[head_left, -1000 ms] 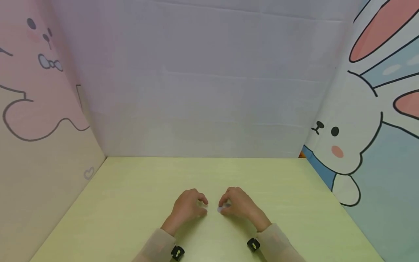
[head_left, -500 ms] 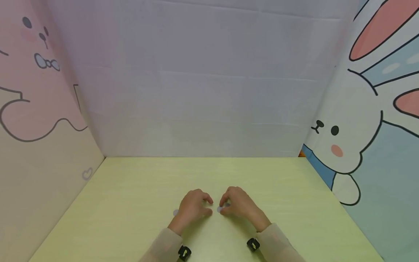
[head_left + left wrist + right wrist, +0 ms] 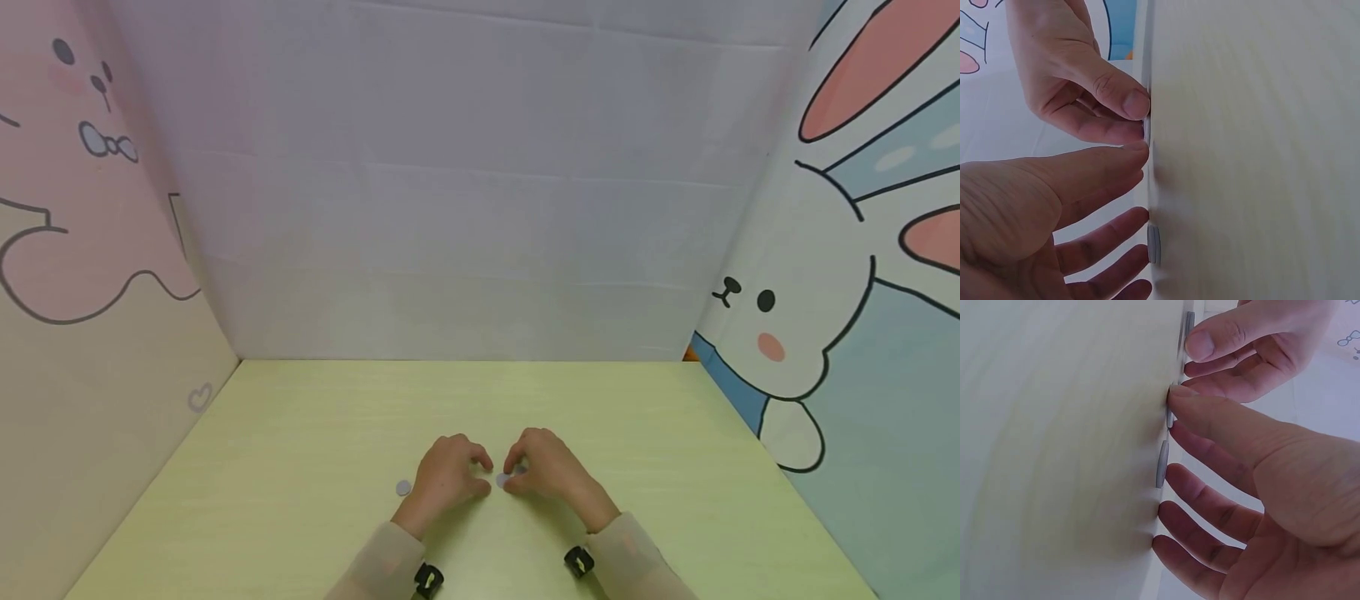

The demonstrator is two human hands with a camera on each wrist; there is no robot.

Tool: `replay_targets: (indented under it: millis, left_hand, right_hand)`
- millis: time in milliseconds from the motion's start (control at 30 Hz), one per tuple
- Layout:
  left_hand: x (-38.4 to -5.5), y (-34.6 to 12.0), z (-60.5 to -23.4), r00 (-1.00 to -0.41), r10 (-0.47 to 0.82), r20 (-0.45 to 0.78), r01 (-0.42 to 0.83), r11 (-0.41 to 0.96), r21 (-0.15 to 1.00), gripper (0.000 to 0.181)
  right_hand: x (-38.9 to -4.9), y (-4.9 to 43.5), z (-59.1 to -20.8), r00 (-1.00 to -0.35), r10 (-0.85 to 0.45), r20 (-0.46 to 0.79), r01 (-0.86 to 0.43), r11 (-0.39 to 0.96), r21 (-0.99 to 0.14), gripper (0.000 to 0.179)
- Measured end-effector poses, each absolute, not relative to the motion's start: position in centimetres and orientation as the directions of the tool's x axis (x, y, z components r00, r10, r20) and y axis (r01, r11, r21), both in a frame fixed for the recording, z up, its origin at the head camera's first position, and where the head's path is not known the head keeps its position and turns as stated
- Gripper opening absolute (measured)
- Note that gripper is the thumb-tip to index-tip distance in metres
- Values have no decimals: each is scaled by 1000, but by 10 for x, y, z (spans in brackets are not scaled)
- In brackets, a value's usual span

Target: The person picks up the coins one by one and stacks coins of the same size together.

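Observation:
My right hand (image 3: 553, 471) holds the edges of a small flat grey disc (image 3: 503, 480) between thumb and forefinger, low at the table. Under the same hand lies a second grey disc (image 3: 1162, 464), close to the middle fingertip. My left hand (image 3: 452, 477) faces it from the left, thumb and fingers apart and gently bent. Its fingertips come right up to the held disc and grip nothing. On the table left of that hand sits another grey disc (image 3: 403, 487); from the side, in the left wrist view, this grey piece (image 3: 1154, 244) shows a line between two layers.
Hands and discs are on a pale yellow-green table (image 3: 330, 417). A white sheet (image 3: 465, 208) closes off the back. Side panels stand left and right, the right one printed with a rabbit (image 3: 795, 333). Each sleeve has a small black device (image 3: 579, 562) beside it.
My left hand has slid right, closer to the right hand. The disc to its left has come into full view from behind it. The right hand stays nearly still, holding its disc.

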State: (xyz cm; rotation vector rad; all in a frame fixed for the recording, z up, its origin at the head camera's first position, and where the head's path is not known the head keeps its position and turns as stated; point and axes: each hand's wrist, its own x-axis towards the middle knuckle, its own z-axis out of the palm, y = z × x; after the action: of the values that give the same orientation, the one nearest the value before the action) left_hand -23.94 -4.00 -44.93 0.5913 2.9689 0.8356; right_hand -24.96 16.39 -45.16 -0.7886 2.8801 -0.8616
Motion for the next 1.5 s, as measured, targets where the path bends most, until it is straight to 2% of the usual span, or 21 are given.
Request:
replay_targets:
  millis: [1233,1500]
  left_hand:
    - [-240,-25,-450,-936,319,149,351,817,456,16]
    - [-239,-24,-450,-939,306,156,344,826,447,16]
  right_hand:
    - [-250,162,-454,-873,-468,134,-464,716,-522,12]
    - [-252,165,-454,-855,-503,128,-486,688,-540,13]
